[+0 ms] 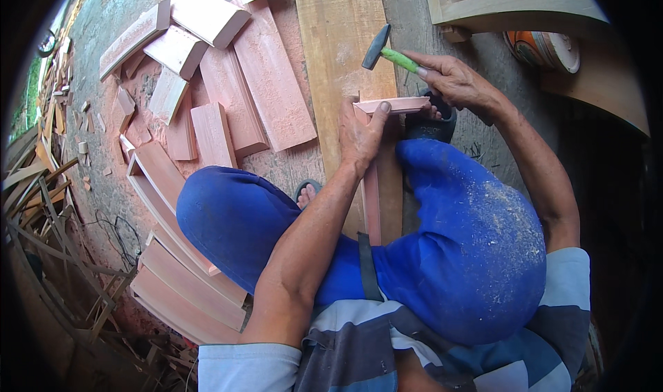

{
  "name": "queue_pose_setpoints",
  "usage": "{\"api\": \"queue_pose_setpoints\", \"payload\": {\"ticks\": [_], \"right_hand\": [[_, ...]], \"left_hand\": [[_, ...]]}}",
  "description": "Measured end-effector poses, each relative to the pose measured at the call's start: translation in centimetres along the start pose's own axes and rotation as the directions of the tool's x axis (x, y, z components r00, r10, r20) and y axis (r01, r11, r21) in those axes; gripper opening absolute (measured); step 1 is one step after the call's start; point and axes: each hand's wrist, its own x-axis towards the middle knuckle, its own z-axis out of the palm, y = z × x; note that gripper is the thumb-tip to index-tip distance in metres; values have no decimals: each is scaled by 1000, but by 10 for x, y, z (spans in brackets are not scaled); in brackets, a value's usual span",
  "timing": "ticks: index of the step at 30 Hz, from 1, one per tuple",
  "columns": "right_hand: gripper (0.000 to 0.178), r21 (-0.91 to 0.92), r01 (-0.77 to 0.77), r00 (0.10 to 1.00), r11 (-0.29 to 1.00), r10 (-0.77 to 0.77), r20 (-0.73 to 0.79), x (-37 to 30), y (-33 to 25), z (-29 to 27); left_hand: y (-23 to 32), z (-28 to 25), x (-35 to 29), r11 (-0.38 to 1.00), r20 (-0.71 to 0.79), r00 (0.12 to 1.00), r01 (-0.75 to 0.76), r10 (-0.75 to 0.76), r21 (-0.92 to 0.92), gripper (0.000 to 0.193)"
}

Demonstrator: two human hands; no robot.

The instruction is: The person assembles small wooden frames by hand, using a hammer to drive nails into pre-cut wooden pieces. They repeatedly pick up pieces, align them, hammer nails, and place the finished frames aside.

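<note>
My right hand is closed round the green handle of a hammer, whose dark metal head is raised over the wide wooden plank. My left hand grips the end of a short pinkish wooden piece, the thumb pressed on its near face. A thin upright sliver, perhaps a nail, shows at that end, too small to make out. Below the hand, a narrow pink wooden strip lies along the plank between my legs. Part of the left fingers is hidden behind the wood.
Sawdust-covered pink boards and bevelled blocks are spread at the upper left. Curved wooden frames rest beside my left knee. Scrap wood heaps along the left edge. At the upper right stand a curved wooden part and a round tub.
</note>
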Motion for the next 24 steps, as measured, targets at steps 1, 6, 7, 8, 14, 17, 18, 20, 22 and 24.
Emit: {"api": "queue_pose_setpoints", "payload": {"ticks": [1,6,7,8,14,17,18,20,22,24], "right_hand": [[49,-73,12,1000,997,-11,3,12,2,-6],[45,-408,173,984,897,-178,24,35,17,4],[44,-429,194,981,882,-182,68,37,16,2],[44,-449,214,977,868,-184,111,41,18,0],[46,-90,83,960,992,-104,-260,32,-6,-16],[48,-247,139,950,959,-199,-241,25,5,1],[48,-207,121,956,971,-170,-241,17,5,8],[49,-128,78,966,989,-107,-234,3,5,17],[48,-173,82,941,981,-133,-312,9,27,14],[47,-141,81,943,987,-122,-309,13,38,11]], "left_hand": [[0,0,0,1000,2,1000,-3,3,1,86],[2,0,-1,1000,-1,1000,-19,19,-23,86],[6,0,1,999,11,1000,-8,8,-36,85],[9,0,1,999,25,1000,4,-2,-51,83],[4,0,5,1000,6,1000,-16,16,14,87],[1,2,5,1000,0,1000,-27,27,-12,86],[-1,2,6,999,-2,1000,-28,28,-24,86],[0,1,5,1000,13,1000,-16,16,-10,87],[3,0,4,1000,31,1000,3,-2,-6,86],[8,-1,3,999,41,999,29,-28,-16,85]]}}
